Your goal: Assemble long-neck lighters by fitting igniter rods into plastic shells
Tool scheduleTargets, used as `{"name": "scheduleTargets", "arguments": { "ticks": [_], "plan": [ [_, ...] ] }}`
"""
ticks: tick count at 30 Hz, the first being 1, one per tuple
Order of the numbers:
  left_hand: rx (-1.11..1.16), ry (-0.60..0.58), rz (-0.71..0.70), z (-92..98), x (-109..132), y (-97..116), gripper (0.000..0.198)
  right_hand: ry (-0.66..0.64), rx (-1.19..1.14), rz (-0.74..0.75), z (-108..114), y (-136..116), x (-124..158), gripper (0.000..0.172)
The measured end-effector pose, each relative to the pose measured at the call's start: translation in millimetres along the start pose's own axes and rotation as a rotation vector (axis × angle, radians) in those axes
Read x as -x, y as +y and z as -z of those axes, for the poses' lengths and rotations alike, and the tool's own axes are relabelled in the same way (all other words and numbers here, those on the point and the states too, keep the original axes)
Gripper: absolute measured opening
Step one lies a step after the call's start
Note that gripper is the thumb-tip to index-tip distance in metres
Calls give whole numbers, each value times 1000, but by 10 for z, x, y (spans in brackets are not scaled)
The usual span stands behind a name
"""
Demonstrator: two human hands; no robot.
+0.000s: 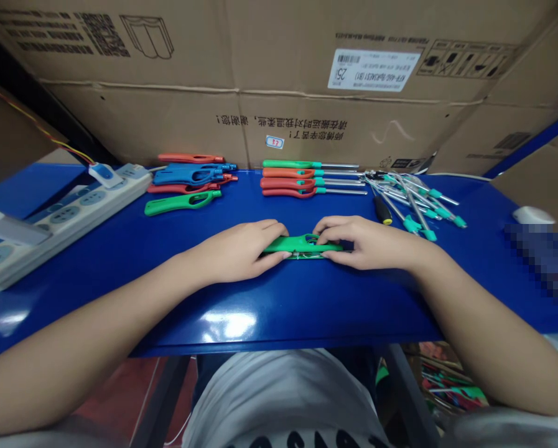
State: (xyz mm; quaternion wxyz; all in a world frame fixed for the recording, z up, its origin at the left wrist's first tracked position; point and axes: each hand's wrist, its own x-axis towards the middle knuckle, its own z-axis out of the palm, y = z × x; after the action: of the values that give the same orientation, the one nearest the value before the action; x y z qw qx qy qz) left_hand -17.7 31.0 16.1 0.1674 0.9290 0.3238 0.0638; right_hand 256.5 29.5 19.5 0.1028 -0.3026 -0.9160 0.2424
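Note:
A green lighter casing [292,244], of the long-nosed kind, lies sideways between my hands over the blue table. A gap runs along its near side, where small inner parts show. My left hand [246,249] pinches its left end with thumb and fingers. Around the trigger-loop end, my right hand [353,242] closes its thumb and fingertips. Beyond my hands, several lighters with metal tubes [290,188] lie in a row, red, orange and green. To their right is a loose pile of metal tubes with teal collars [418,208].
Several blue, red and green casings [183,202] lie at the back left. A white power strip [80,211] runs along the left side. A black-and-yellow screwdriver [382,211] lies beside the tubes. A cardboard wall [167,118] closes off the back; a white object [533,216] sits at right.

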Motion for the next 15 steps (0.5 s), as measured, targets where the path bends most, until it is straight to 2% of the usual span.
{"name": "scheduleTargets", "arguments": {
  "ticks": [15],
  "plan": [
    [2,7,-2,-4,6,-12,28,10,-4,5,0,17,0,14]
  ]
}}
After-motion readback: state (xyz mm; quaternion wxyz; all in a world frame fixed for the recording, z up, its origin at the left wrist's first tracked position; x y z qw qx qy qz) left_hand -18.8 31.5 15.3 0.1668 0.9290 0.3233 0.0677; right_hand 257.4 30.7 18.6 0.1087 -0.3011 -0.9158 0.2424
